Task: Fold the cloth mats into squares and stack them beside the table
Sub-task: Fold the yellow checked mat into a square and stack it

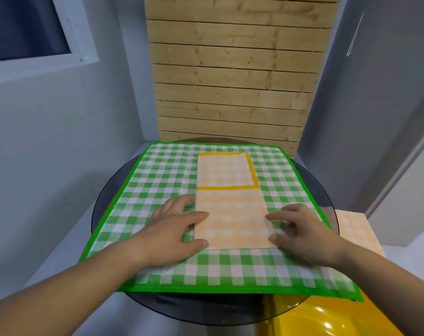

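Forearms in from the near edge, left hand [179,221] and right hand [300,229] flanking the near end of the orange mat [232,214], which lies folded into a strip on the spread green checked mat [157,170] covering the round glass table [104,204]. Long axis of the strip straight away from the body, yellow-bordered half farthest off. Left thumb and forefinger touching its left edge, right fingertips its right edge. Both hands released, fingers loosely extended, clasping nothing; equally near, one per side. Likely next: near end carried forward over the far half for a square. Beyond the table's right rim, a second orange cloth [354,229], already folded.
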`<state>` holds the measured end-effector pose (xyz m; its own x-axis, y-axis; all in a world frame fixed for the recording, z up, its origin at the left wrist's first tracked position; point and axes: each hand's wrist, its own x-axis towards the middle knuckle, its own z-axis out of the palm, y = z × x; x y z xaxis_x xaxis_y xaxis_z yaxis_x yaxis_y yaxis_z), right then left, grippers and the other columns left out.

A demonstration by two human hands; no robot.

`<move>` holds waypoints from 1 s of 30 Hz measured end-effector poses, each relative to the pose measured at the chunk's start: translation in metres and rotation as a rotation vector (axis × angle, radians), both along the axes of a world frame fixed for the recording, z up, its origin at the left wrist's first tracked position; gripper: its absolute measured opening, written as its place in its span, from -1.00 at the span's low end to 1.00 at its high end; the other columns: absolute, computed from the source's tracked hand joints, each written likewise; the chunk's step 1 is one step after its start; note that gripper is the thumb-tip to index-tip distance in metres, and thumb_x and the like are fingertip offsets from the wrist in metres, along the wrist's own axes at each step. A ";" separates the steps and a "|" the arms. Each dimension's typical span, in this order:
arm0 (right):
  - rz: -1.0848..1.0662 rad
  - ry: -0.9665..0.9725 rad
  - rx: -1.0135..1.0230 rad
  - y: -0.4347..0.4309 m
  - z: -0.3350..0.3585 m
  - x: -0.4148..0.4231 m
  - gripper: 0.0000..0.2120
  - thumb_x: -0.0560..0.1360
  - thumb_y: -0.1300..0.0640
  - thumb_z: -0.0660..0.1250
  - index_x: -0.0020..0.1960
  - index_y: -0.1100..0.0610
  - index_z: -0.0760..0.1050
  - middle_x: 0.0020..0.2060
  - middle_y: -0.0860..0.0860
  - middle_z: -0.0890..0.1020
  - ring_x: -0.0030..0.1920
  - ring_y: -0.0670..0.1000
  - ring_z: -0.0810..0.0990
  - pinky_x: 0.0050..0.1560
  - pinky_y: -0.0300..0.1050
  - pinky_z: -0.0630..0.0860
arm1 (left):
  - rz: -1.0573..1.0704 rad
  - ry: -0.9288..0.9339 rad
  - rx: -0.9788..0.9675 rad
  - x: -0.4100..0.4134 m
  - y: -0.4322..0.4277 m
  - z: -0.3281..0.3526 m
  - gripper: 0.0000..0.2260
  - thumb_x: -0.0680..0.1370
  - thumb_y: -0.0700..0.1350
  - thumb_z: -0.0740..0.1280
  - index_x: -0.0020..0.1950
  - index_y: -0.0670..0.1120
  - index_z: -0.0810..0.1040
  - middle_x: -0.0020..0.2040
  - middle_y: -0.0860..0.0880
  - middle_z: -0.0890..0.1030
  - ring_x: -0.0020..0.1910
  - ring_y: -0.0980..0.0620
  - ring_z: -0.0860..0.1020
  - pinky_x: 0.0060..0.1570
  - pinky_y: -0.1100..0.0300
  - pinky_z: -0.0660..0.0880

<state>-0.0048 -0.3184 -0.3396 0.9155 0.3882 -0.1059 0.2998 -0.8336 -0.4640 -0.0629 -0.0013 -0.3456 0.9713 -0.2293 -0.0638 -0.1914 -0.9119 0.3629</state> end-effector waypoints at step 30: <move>0.322 -0.323 0.097 0.028 -0.017 -0.010 -0.53 0.49 -0.35 0.21 0.20 -0.10 0.61 0.25 -0.21 0.57 0.29 -0.24 0.44 0.30 -0.20 0.44 | -0.060 0.137 -0.134 0.008 -0.009 0.001 -0.32 0.51 0.42 0.23 0.58 0.25 0.21 0.60 0.27 0.08 0.55 0.24 0.04 0.55 0.15 0.07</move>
<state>-0.0144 -0.2906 -0.3566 0.7267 0.6522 0.2157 0.6783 -0.6318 -0.3751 -0.0551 -0.0104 -0.3450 0.9399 -0.3022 -0.1589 -0.1850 -0.8419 0.5070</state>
